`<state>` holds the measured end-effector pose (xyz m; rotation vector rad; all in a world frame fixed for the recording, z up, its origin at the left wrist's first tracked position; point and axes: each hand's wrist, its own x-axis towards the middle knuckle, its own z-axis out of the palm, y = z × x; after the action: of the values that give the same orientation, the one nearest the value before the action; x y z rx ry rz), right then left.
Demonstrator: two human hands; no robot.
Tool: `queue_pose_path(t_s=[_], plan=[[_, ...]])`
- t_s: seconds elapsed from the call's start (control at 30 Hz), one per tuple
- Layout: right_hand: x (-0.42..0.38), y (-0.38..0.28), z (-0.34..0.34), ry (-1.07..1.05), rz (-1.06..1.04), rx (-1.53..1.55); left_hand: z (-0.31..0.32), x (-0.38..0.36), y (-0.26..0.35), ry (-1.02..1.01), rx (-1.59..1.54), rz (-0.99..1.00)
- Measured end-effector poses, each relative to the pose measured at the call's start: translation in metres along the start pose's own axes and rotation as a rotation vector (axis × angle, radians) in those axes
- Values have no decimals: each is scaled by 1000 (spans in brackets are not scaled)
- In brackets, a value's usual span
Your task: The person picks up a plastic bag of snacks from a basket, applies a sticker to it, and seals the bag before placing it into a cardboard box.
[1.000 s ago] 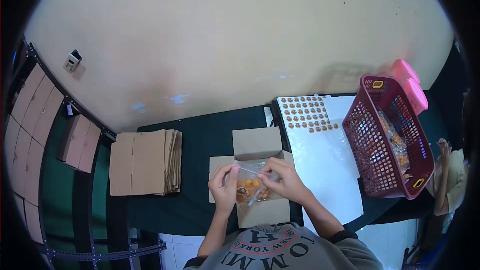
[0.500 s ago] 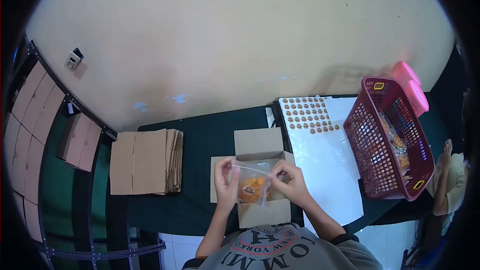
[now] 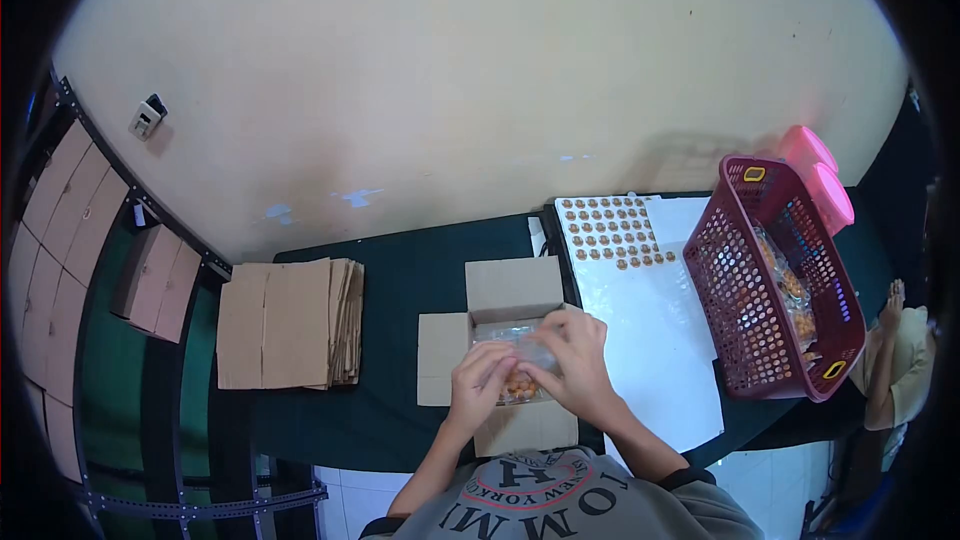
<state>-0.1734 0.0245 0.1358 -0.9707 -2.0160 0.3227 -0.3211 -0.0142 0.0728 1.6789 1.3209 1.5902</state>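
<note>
An open cardboard box (image 3: 516, 285) stands in front of me with its flaps folded out. Over it, a clear plastic bag of orange snacks (image 3: 520, 389) is between my hands. My left hand (image 3: 482, 378) pinches the bag's left side, fingers bent over its upper part. On the other side my right hand (image 3: 578, 365) is closed on the bag's top right, thumb low and fingers blurred by motion. My fingers hide much of the bag's upper edge. Clear plastic shows inside the box behind the hands.
Flattened cardboard boxes (image 3: 290, 325) are stacked at left. A sticker sheet (image 3: 610, 230) lies on a white board (image 3: 655, 340) at right. Beyond stands a maroon basket (image 3: 740, 310) holding snack bags, near pink containers (image 3: 830, 195). A person's arm (image 3: 882, 360) shows far right; shelved boxes (image 3: 60, 240) far left.
The bag has gone from upright, its top edge stretched between my hands, to lower in the box. Both hands have closed in over it, the left moving right.
</note>
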Motion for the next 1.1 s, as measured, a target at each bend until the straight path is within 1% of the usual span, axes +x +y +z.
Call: queue_pose_path(t_s=[0.07, 0.13, 0.17, 0.23, 0.27, 0.33, 0.37, 0.5, 0.57, 0.7, 0.77, 0.8, 0.87, 0.9, 0.97, 1.0, 1.07, 1.1], plan=[[-4, 11, 2, -270, -96, 17, 1, 1, 4, -12, 15, 12], [-5, 11, 5, -268, -86, 51, -4, 3, 2, 53, 143, 43], [-5, 9, 6, -268, -77, 86, -9, 6, 3, 52, 142, 45], [-2, 1, 6, -251, -77, 100, -20, 12, 8, 84, 142, -56], [0, -2, 5, -231, -80, 115, -24, 14, 9, 85, 141, -57], [3, -2, 4, -234, -81, 137, -32, 18, 11, 166, 126, -69], [3, -3, 5, -240, -82, 158, -34, 21, 12, 199, 162, -17], [-2, 3, 10, -262, -76, 201, -41, 19, 2, 229, 165, -49], [-6, 6, 12, -303, -33, 292, -41, 16, 0, 254, 176, -69], [-7, 8, 11, -332, -3, 349, -41, 20, -2, 257, 177, -65], [-8, 9, 12, -324, 86, 570, -40, 22, -4, 246, 161, -73], [-9, 10, 13, -325, 84, 568, -40, 22, -7, 248, 161, -72], [-12, 14, 13, -217, 104, 510, -39, 21, -15, 140, -40, -148], [-14, 16, 14, -218, 103, 511, -38, 21, -16, 142, -39, -148], [-18, 18, 16, -19, 281, 498, -30, 21, -17, 175, -251, -241], [-19, 18, 18, -20, 281, 499, -26, 17, -20, 176, -251, -241], [-20, 17, 21, 44, 439, 754, -14, 3, -27, -39, 78, -70], [-20, 14, 20, 44, 441, 754, -5, -1, -22, -41, 78, -72]])
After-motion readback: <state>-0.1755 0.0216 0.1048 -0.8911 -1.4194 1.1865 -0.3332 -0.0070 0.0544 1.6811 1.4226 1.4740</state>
